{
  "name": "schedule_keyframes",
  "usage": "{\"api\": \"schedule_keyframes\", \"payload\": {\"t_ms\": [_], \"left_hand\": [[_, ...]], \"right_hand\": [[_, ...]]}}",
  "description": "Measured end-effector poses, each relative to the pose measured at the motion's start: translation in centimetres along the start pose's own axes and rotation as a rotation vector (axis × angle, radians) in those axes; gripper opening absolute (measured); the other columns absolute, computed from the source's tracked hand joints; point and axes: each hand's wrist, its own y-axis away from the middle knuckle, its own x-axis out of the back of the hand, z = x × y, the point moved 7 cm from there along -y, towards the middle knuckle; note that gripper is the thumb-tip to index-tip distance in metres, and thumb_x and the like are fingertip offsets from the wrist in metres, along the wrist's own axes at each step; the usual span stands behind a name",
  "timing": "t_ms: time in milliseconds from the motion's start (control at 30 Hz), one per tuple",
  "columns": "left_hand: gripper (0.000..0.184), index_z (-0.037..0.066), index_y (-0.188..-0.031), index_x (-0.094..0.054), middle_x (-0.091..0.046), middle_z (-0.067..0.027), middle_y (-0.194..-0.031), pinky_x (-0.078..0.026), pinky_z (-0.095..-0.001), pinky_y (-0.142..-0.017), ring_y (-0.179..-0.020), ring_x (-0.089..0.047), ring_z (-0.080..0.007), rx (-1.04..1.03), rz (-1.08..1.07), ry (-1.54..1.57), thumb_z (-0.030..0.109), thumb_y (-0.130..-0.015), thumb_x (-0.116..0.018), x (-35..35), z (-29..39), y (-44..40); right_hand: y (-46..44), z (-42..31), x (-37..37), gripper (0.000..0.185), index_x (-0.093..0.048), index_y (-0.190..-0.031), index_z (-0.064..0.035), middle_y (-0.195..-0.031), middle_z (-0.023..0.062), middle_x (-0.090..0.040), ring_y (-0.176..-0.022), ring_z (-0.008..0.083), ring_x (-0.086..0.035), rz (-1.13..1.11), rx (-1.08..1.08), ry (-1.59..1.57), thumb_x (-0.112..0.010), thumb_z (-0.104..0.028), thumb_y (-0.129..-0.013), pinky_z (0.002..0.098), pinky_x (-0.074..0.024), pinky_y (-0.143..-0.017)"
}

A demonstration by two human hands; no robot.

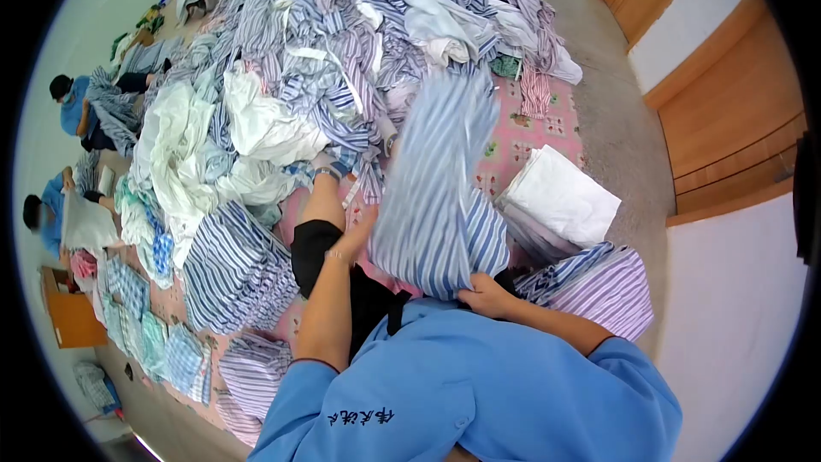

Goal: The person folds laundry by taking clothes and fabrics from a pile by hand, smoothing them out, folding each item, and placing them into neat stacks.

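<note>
A blue-and-white striped cloth (436, 180) rises from my lap, its upper part smeared by motion. My right hand (486, 295) is closed on its lower right edge. Left of the cloth, my left hand (352, 238) is raised with its fingers stretched out, close to the cloth's edge; I cannot tell whether they touch. To the right lies a folded white cloth stack (564, 197). Folded purple-striped cloths (603, 291) sit beside my right arm. A folded stack of blue-striped cloths (235, 269) is at my left knee.
A large heap of loose striped and white laundry (342, 43) spreads ahead over a pink patterned mat (534, 133). Folded checked cloths (184, 351) lie at left. People in blue (75, 107) handle cloths along the left side. Wooden doors (735, 111) line the right wall.
</note>
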Motion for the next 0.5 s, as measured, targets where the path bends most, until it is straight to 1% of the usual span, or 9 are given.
{"api": "schedule_keyframes", "payload": {"t_ms": [67,133,200,267,300,333,367,467,500], "left_hand": [[0.053,0.004,-0.128,-0.047,-0.061,-0.0088,-0.111,-0.046,-0.0316,-0.080,-0.097,-0.058,-0.0150,0.244,-0.152,0.136,0.045,-0.093,-0.046,-2.5,-4.9,3.0],[0.039,0.005,-0.114,-0.054,-0.059,-0.0022,-0.081,-0.041,-0.0259,-0.055,-0.068,-0.055,-0.0099,0.322,-0.204,0.130,0.037,-0.092,-0.052,-2.5,-2.0,6.1],[0.036,0.004,-0.112,-0.056,-0.061,-0.0021,-0.085,-0.044,-0.0269,-0.062,-0.074,-0.057,-0.0109,0.138,-0.152,0.213,0.032,-0.090,-0.055,-1.0,2.5,6.9],[0.032,0.004,-0.111,-0.057,-0.062,-0.0020,-0.089,-0.047,-0.0279,-0.070,-0.080,-0.059,-0.0119,-0.226,0.001,0.408,0.028,-0.089,-0.058,1.9,8.1,5.3],[0.031,0.004,-0.110,-0.058,-0.063,-0.0020,-0.091,-0.048,-0.0284,-0.073,-0.083,-0.059,-0.0124,-0.372,0.082,0.487,0.026,-0.088,-0.060,4.0,10.9,4.3],[0.024,0.002,-0.106,-0.057,-0.061,-0.0064,-0.102,-0.041,-0.0277,-0.090,-0.099,-0.055,-0.0160,-0.297,-0.024,0.548,0.020,-0.091,-0.055,7.4,10.7,1.8],[0.023,0.002,-0.107,-0.058,-0.060,-0.0053,-0.104,-0.041,-0.0276,-0.089,-0.102,-0.054,-0.0157,-0.253,0.106,0.531,0.019,-0.092,-0.053,9.1,15.1,2.0],[0.021,0.002,-0.106,-0.058,-0.061,-0.0027,-0.102,-0.042,-0.0269,-0.084,-0.092,-0.055,-0.0135,-0.561,0.249,0.551,0.016,-0.093,-0.052,14.0,26.0,3.2],[0.021,0.002,-0.106,-0.057,-0.061,-0.0020,-0.099,-0.042,-0.0259,-0.081,-0.088,-0.055,-0.0121,-0.639,0.273,0.531,0.017,-0.093,-0.052,15.2,28.8,4.9]], "right_hand": [[1.2,-1.0,1.1,0.031,-0.059,-0.099,0.0049,-0.090,0.0223,-0.064,-0.088,0.0294,-0.061,0.062,-0.061,-0.062,-0.054,-0.018,-0.080,0.0386,-0.0456,-0.078],[1.2,-1.0,2.9,0.036,-0.061,-0.100,0.0035,-0.090,0.0212,-0.065,-0.087,0.0286,-0.061,0.241,0.040,-0.006,-0.058,-0.027,-0.081,0.0382,-0.0468,-0.078],[-0.1,-2.1,6.2,0.041,-0.061,-0.101,0.0031,-0.088,0.0195,-0.065,-0.085,0.0278,-0.062,0.380,0.043,0.285,-0.060,-0.033,-0.082,0.0374,-0.0474,-0.078],[-4.2,-0.5,10.0,0.045,-0.062,-0.102,0.0027,-0.084,0.0161,-0.066,-0.080,0.0242,-0.062,0.269,-0.319,0.192,-0.059,-0.038,-0.084,0.0365,-0.0475,-0.074],[-6.1,-2.5,12.1,0.041,-0.062,-0.104,0.0015,-0.086,0.0141,-0.066,-0.079,0.0222,-0.061,0.337,-0.332,0.178,-0.059,-0.035,-0.085,0.0341,-0.0473,-0.074],[-7.6,-5.8,14.0,0.038,-0.062,-0.106,0.0002,-0.089,0.0121,-0.065,-0.079,0.0201,-0.060,0.406,-0.341,0.164,-0.059,-0.032,-0.086,0.0317,-0.0471,-0.074],[-8.6,-9.4,15.7,0.035,-0.062,-0.108,-0.0011,-0.091,0.0102,-0.065,-0.079,0.0181,-0.059,0.474,-0.350,0.150,-0.059,-0.028,-0.086,0.0293,-0.0469,-0.074],[-10.4,-19.7,17.2,0.035,-0.060,-0.112,-0.0008,-0.096,0.0079,-0.064,-0.076,0.0159,-0.059,0.483,0.211,0.078,-0.059,-0.024,-0.086,0.0276,-0.0475,-0.073],[-10.2,-20.8,17.4,0.035,-0.059,-0.112,0.0000,-0.097,0.0069,-0.064,-0.077,0.0147,-0.058,0.482,0.268,0.020,-0.060,-0.024,-0.086,0.0275,-0.0471,-0.074]]}}
